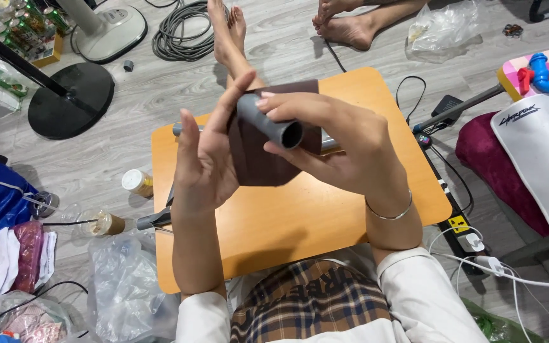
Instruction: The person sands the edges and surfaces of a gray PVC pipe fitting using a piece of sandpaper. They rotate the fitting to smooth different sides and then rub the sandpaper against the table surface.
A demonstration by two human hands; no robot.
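Far end of the grey pipe (pixel 268 121) hidden behind the left hand (pixel 201 159), brown sheet (pixel 258 159) partly covered by both hands, metal rod (pixel 328 143) on the bench (pixel 306 216) mostly hidden behind them, another person's bare feet (pixel 347 22) cut off by the top edge.
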